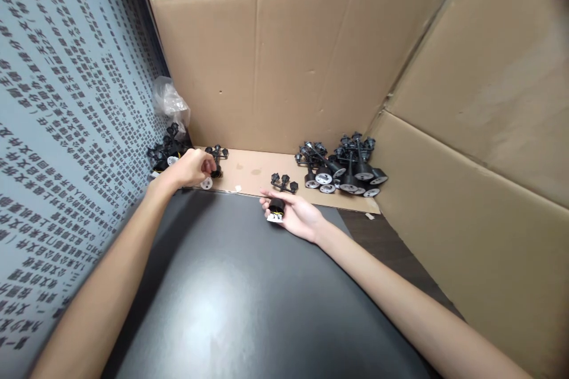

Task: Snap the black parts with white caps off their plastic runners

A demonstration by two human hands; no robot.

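Hands stand well apart: the left hand (191, 169) grips a black plastic branched fitting (216, 157) above its white disc base (206, 183), and the right hand (293, 216) holds a second black plastic branched fitting (283, 183) by its stem. Beyond them, a heap of matching black fittings (342, 163) lies on a tan cardboard sheet (253, 169) against a brown cardboard wall (267, 65).

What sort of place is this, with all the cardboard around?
It looks like a makeshift assembly or packing corner, perhaps in a small workshop: cardboard sheets wall off a dark tabletop, and a heap of small black parts with white discs lies against them.
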